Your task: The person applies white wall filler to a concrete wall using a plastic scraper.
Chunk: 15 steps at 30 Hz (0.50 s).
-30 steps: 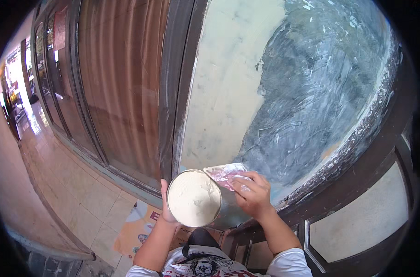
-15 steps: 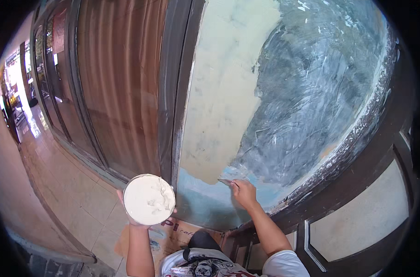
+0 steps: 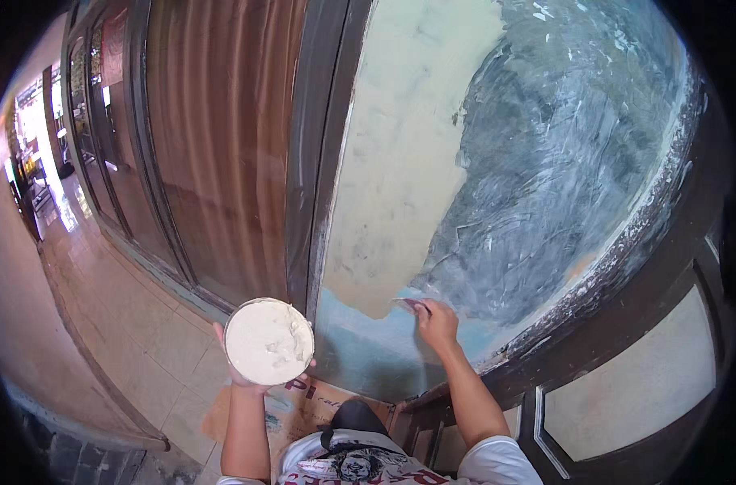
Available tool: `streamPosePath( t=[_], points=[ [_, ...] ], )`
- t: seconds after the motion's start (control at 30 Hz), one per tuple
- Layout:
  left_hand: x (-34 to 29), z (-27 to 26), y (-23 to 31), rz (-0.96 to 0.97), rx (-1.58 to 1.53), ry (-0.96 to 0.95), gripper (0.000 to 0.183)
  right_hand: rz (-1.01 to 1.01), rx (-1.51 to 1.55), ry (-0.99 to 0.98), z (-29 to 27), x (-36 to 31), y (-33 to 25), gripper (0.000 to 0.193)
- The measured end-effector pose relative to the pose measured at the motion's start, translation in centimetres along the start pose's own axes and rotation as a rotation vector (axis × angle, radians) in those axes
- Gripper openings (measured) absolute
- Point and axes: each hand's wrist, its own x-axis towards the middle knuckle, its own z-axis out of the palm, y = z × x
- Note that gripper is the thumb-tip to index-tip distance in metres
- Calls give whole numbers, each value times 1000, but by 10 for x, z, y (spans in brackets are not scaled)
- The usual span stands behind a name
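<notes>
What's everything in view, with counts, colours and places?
Round tub of paste: one, cream, lower centre
Thin flat scraper: one, purplish, centre
Patchily coated wall: one, cream, grey and blue, ahead
Large curtained glass pane: one, brown, left of wall
Wooden post: one, dark, between pane and wall
Tiled floor: one, beige, lower left
Printed sheet: one, orange, on floor
Panelled woodwork: one, dark brown with pale panels, right
Printed shirt: one, white, bottom edge
Left hand: one, bare, holding tub
Right hand: one, bare, gripping scraper
</notes>
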Motion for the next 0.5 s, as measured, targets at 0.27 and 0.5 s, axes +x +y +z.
streamPosePath(
  t=[0.27,0.5],
  points=[
    [17,23,-8,-34,6,-10,124,-41,-5,-61,24,-30,17,19],
    [13,6,0,11,38,27,124,-78,70,114,4,-21,2,16]
  ],
)
